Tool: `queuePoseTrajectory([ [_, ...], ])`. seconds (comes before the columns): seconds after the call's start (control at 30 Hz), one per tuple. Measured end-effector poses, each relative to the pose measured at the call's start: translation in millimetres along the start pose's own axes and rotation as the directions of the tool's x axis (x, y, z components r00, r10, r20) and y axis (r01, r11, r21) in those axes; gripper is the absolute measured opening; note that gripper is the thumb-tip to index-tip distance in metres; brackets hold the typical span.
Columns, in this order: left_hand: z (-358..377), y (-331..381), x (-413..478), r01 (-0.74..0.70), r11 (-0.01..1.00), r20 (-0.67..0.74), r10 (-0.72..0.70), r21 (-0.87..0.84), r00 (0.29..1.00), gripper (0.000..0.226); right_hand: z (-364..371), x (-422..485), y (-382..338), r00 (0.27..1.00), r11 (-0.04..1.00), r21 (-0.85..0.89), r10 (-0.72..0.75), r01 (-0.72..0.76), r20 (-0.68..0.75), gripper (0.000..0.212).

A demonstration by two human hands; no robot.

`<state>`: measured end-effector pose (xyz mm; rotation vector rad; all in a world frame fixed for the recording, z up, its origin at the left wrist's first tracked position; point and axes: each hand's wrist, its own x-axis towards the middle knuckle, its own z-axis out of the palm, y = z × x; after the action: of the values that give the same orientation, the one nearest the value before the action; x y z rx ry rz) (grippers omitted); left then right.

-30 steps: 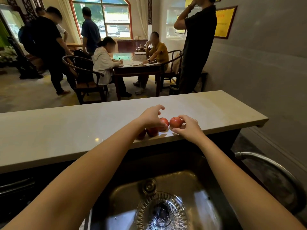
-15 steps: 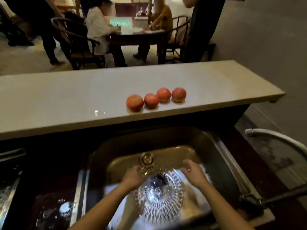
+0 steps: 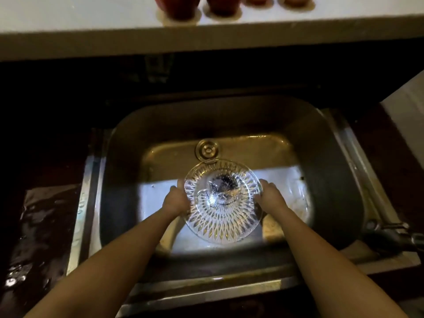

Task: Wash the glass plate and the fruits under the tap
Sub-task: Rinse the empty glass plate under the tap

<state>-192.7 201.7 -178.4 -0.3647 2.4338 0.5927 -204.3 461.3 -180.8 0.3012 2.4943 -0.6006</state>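
Left hand (image 3: pixel 175 201) and right hand (image 3: pixel 270 198), grips curled on opposite rims of glass plate (image 3: pixel 223 216), well apart from sink (image 3: pixel 229 118) walls

Four fruits (image 3: pixel 177 5), one glass plate (image 3: pixel 223 222), one sink (image 3: pixel 229 120), one left hand (image 3: pixel 175 201), one right hand (image 3: pixel 270 199)

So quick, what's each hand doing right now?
Left hand: holds the glass plate by its left rim.
Right hand: holds the same plate by its right rim.
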Motion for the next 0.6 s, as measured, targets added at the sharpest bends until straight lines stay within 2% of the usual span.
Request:
queuePoseTrajectory([
  [0.13, 2.3, -5.1, 0.6, -0.054, 0.995, -0.073, 0.048, -0.087, 0.996, 0.068, 4.1, 7.3, -0.7, 0.996, 1.0, 0.011, -0.007, 0.008, -0.085, 0.051],
  [0.23, -3.9, -9.8, -5.9, -0.037, 0.99, -0.109, 0.022, -0.134, 0.994, 0.076, -4.9, 3.4, -4.2, 0.994, 0.995, 0.101, -0.011, 0.022, -0.105, 0.048],
  [0.3, -15.8, -11.1, -17.3, -0.041, 0.978, -0.133, 0.014, -0.203, 0.991, 0.072, -16.0, -2.8, -10.7, 0.992, 0.987, 0.155, -0.033, 0.052, -0.118, 0.051],
  [0.4, -43.3, -14.3, -39.9, -0.065, 0.947, -0.176, 0.009, -0.315, 0.984, 0.071, -39.0, -17.9, -29.3, 0.979, 0.965, 0.212, -0.118, 0.152, -0.165, 0.049],
  [0.6, -107.4, -34.4, -89.8, -0.164, 0.901, -0.349, 0.014, -0.402, 0.937, 0.073, -81.0, -46.0, -87.6, 0.921, 0.877, 0.309, -0.298, 0.368, -0.252, 0.048],
])
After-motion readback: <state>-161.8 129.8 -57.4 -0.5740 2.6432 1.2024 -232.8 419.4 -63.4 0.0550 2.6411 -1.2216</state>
